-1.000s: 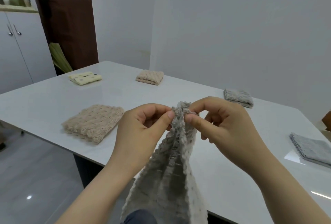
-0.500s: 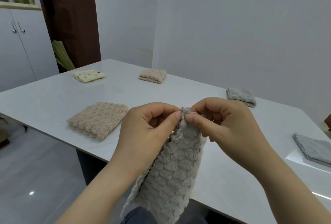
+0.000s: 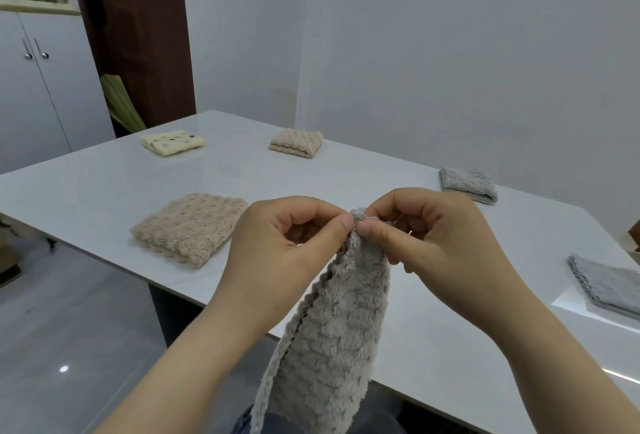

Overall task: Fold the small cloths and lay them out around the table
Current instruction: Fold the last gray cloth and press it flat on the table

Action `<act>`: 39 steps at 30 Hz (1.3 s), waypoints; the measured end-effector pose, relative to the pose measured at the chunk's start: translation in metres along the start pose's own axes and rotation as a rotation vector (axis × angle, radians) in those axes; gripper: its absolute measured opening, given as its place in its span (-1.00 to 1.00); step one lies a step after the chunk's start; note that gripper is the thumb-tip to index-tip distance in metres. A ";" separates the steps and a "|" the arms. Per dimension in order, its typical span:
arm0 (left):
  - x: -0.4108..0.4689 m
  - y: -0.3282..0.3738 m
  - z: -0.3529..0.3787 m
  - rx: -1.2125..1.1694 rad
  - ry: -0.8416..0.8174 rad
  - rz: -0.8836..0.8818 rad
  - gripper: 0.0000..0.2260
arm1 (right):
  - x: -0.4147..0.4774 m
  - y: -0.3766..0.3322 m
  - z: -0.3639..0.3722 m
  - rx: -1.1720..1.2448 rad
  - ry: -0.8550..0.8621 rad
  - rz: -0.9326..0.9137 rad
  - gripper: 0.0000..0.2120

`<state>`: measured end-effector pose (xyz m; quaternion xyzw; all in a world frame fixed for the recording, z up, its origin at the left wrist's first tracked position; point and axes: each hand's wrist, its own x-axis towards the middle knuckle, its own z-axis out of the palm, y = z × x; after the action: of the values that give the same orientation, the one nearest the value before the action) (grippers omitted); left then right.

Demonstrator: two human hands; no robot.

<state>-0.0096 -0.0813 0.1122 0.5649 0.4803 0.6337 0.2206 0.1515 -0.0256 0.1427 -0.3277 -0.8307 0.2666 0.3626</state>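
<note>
A fluffy grey-beige cloth (image 3: 332,336) hangs doubled over in front of me, above the near edge of the white table (image 3: 104,191). My left hand (image 3: 284,250) and my right hand (image 3: 436,236) both pinch its top corner between thumb and forefinger, fingertips almost touching. Folded cloths lie spread on the table: a large beige one (image 3: 188,227) at near left, a yellow dotted one (image 3: 172,143) at far left, a small beige one (image 3: 297,143) at the back, a grey one (image 3: 467,184) at the right back, and a flat grey one (image 3: 609,284) at the right edge.
White cabinets (image 3: 38,87) stand at the left beside a dark brown door (image 3: 138,35). Grey floor (image 3: 69,347) shows left of the table. Bare tabletop lies between the folded cloths.
The hanging cloth has been brought together, its fluffy side now facing me. My hands stay pinched at the top corner, and the view has shifted slightly.
</note>
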 end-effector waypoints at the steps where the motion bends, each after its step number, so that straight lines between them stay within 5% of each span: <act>1: 0.001 0.000 0.000 0.001 -0.001 0.002 -0.88 | 0.000 0.000 0.000 0.001 -0.004 0.000 -0.88; 19: 0.017 -0.010 -0.017 -0.016 0.168 0.004 -0.88 | -0.008 0.019 -0.025 -0.145 0.051 0.076 -0.89; 39: 0.014 -0.008 -0.013 -0.027 0.130 0.057 -0.92 | -0.011 0.033 -0.026 -0.388 0.169 0.107 -0.90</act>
<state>-0.0279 -0.0707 0.1139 0.5329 0.4687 0.6816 0.1783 0.1887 -0.0070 0.1314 -0.4560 -0.8145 0.0923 0.3464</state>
